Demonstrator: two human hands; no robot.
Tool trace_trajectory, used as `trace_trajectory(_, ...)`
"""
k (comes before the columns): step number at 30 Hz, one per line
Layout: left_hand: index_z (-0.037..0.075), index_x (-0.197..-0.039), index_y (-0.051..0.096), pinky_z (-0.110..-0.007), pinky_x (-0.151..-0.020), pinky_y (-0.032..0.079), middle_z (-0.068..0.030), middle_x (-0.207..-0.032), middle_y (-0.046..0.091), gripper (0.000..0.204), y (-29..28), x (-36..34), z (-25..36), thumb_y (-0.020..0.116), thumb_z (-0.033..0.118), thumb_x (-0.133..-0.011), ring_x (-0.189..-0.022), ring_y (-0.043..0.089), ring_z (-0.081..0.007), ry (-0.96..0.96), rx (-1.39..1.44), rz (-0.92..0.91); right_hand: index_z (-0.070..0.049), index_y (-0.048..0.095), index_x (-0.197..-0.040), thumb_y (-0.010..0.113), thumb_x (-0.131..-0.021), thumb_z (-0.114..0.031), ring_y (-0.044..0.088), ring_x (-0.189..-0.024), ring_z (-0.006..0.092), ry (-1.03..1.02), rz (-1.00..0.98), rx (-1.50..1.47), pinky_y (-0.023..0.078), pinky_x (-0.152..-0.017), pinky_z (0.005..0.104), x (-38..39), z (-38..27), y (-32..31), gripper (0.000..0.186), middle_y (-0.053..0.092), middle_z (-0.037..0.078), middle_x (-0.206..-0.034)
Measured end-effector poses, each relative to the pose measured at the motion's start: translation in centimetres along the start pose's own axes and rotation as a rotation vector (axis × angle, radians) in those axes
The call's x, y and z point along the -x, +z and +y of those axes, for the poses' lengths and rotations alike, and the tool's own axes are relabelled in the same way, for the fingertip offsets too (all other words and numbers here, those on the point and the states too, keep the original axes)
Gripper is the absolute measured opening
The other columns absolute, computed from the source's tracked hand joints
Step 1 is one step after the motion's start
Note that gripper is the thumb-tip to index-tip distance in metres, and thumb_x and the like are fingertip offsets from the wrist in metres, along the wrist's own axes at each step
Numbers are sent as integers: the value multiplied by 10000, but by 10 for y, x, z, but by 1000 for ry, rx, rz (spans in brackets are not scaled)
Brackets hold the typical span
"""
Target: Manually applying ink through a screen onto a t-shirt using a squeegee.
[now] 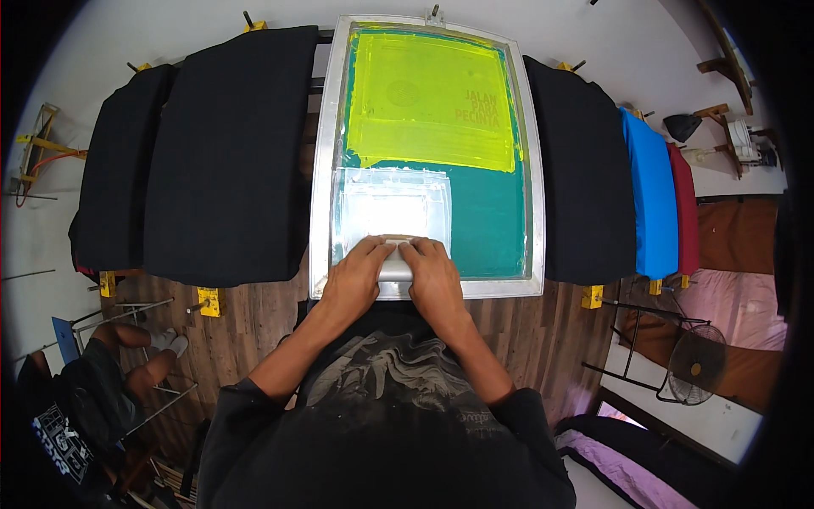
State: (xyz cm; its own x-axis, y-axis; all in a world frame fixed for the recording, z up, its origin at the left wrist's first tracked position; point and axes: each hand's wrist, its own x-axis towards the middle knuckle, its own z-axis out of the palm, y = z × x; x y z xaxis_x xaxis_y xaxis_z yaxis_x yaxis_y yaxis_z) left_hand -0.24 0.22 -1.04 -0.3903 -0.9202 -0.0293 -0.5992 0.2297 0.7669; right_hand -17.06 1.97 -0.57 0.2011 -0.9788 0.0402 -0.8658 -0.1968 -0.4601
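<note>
A screen printing frame [534,212] with a silver metal rim lies in front of me. Its mesh [487,225] is dark green, with a bright yellow-green area [424,76] over the far part, where faint lettering shows. White ink [398,208] covers the near left part of the mesh. At the near end of that patch, my left hand [352,273] and my right hand [435,276] grip a squeegee [395,270] side by side, thumbs close together on its pale handle. Both hands are closed on it. The squeegee's blade edge is hidden from view.
Black cloth-covered boards [229,161] stand left of the frame, another black one [585,178] to the right, then a blue one [651,195] and a red one [685,204]. Yellow clamps [209,303] sit at their ends. A fan [697,365] stands right; a seated person [102,382] is lower left.
</note>
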Motion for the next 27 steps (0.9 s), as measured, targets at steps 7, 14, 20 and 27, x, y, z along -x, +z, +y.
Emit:
trace_trajectory(7, 35, -1256, 587, -446, -916, 536, -176, -1277, 592, 576, -4, 1, 4, 556, -152, -712, -1091, 616, -410, -14, -17, -50, -16, 634, -1074, 567, -784, 27, 592, -1063, 364, -11, -2, 24, 529, -787, 453, 1, -3, -5, 300, 629, 182, -1111)
trace_trajectory(14, 24, -1249, 592, -455, -898, 540, -177, -1279, 593, 562, 0, 7, 3, 560, -150, -715, -1080, 621, -413, -25, -11, -88, -12, 636, -1072, 575, -784, 23, 587, -1083, 364, 30, -102, -1, 531, -793, 455, 9, -3, -5, 297, 628, 187, -1124)
trace_trajectory(20, 18, -1243, 596, -464, -890, 541, -182, -1278, 593, 555, 4, 9, 2, 561, -146, -714, -1063, 628, -419, 37, -29, -18, -11, 639, -1074, 577, -792, 16, 588, -1076, 363, 0, 3, 27, 534, -802, 455, 11, -3, -4, 291, 624, 180, -1113)
trace_trajectory(27, 18, -1239, 601, -462, -885, 541, -183, -1277, 592, 536, 3, 10, 8, 541, -148, -733, -1061, 625, -423, 14, -15, -47, -8, 641, -1076, 572, -798, 18, 587, -1084, 365, 18, -47, 6, 537, -810, 450, 12, -6, -11, 288, 623, 182, -1128)
